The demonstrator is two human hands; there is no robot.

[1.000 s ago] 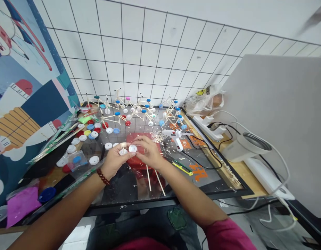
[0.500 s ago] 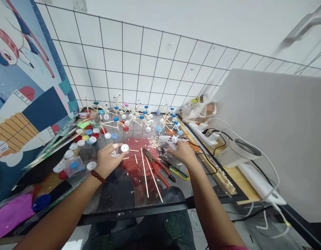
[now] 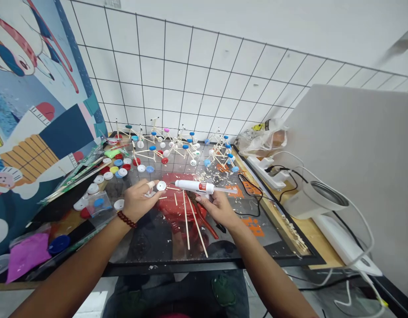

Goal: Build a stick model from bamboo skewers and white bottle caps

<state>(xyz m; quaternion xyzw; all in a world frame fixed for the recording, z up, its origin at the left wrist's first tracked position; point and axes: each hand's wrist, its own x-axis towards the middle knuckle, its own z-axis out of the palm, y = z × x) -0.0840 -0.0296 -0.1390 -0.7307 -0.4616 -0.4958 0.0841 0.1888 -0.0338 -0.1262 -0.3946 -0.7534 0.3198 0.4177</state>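
Note:
My left hand (image 3: 137, 201) pinches a white bottle cap (image 3: 161, 186) fixed on a thin wooden stick, held just above the glass table (image 3: 151, 247). My right hand (image 3: 217, 208) grips a white glue gun (image 3: 194, 187) lying level, its nozzle pointing left toward the cap and a short way from it. Under my hands lie loose wooden sticks (image 3: 186, 216) and red-handled pliers (image 3: 204, 218) on a red patch.
Several stick-and-cap models (image 3: 177, 148) stand along the back by the tiled wall. Loose coloured caps (image 3: 116, 170) spread at the left. A power strip (image 3: 266, 170), black cables, a white cylinder (image 3: 315, 198) and a plastic bag (image 3: 262, 134) sit at the right.
My right hand left the cap, reached right to the glue gun, picked it up and brought it left toward the cap. My left hand kept the cap on its stick.

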